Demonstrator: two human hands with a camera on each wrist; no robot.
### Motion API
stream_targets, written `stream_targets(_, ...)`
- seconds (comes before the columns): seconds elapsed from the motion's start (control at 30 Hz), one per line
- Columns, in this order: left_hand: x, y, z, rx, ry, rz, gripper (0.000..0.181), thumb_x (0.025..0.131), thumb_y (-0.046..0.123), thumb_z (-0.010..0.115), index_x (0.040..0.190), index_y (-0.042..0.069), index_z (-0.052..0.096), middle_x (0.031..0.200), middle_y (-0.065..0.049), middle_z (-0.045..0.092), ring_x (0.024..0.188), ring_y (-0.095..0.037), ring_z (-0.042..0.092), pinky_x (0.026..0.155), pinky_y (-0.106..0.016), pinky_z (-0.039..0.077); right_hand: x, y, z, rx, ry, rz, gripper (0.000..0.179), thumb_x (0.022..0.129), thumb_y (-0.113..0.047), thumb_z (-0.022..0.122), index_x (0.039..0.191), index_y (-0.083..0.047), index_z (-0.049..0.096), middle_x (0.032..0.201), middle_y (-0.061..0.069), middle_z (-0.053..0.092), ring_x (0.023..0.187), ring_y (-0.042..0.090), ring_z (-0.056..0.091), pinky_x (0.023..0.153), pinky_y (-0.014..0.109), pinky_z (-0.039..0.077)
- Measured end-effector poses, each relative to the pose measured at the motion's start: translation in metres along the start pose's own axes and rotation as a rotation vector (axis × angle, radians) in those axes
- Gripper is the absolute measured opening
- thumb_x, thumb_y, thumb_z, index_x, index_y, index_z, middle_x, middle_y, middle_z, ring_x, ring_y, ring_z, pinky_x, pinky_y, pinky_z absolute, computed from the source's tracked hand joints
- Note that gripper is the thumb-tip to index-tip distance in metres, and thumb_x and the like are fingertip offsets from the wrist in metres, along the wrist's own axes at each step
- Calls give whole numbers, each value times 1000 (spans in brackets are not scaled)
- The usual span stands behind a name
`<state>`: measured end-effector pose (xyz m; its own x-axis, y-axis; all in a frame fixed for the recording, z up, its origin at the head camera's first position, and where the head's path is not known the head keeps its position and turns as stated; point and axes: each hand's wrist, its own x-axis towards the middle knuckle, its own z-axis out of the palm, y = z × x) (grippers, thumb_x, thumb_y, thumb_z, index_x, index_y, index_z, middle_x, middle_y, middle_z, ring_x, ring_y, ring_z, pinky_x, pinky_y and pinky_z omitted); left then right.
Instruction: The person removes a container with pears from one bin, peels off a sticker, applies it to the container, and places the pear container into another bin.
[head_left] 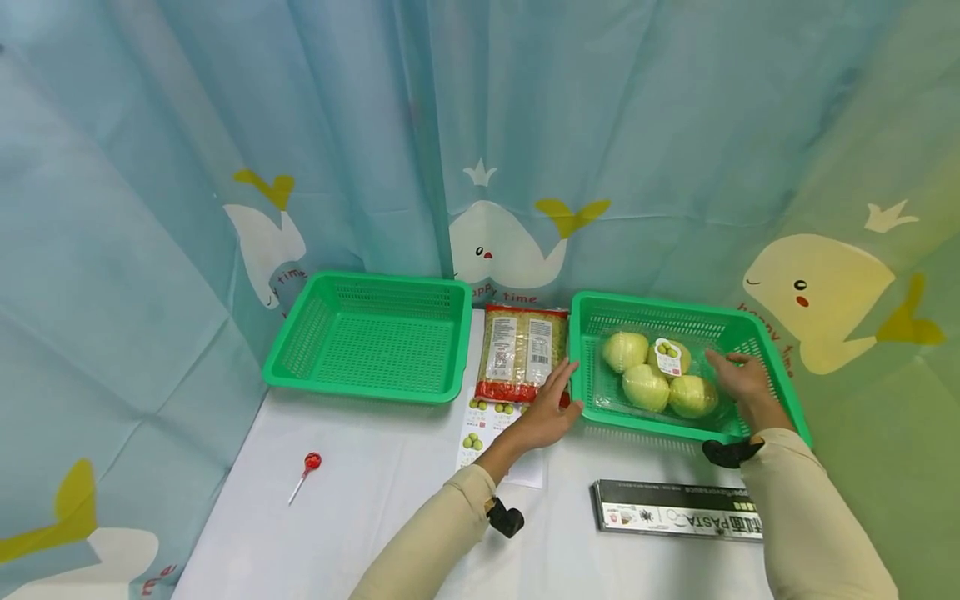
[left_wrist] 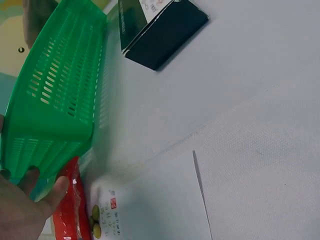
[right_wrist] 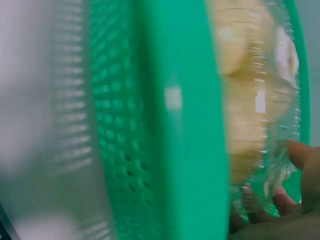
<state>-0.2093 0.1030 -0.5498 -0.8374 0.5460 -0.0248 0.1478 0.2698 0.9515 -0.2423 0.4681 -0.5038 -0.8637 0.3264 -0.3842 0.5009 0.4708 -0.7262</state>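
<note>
A clear plastic pack of round, pale green fruit point(head_left: 647, 388) with a white label lies in the right green basket point(head_left: 637, 425). Inside that basket, my right hand point(head_left: 742, 379) pinches the pack's right end; in the right wrist view the thumb point(right_wrist: 300, 154) is on the clear plastic, with fingers below it. My left hand point(head_left: 547, 417) touches the same basket's left end with fairly straight fingers. The left wrist view shows its fingertips point(left_wrist: 31, 179) against the basket's end wall. Beside this hand lies a red-edged bag of yellowish food point(head_left: 521, 354).
Another green basket point(head_left: 367, 392) stands at the left. A printed fruit sheet point(head_left: 472, 454) lies partly under the bag. A black-and-white pasta box point(head_left: 675, 510) is in front of the right basket, and a red lollipop point(head_left: 312, 461) at the left. Curtains point(head_left: 360, 125) hang behind.
</note>
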Motion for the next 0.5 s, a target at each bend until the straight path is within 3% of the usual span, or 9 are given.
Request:
stream_targets(0.27, -1, 0, 1, 20, 12, -3, 68, 112, 30, 46, 172, 31, 13, 180, 4, 2, 165, -30, 10, 125, -64, 29, -3, 1, 10, -66, 64, -53, 79, 112, -48, 32, 160, 14, 22, 159, 47, 22, 145, 62, 30, 114, 71, 36)
stream_targets(0.5, -1, -1, 1, 17, 10, 1, 68, 112, 34, 45, 172, 30, 13, 179, 11, 0, 165, -30, 8, 125, -65, 28, 1, 1, 13, -74, 85, -53, 75, 113, -45, 29, 161, 13, 22, 161, 46, 20, 145, 61, 31, 113, 70, 37)
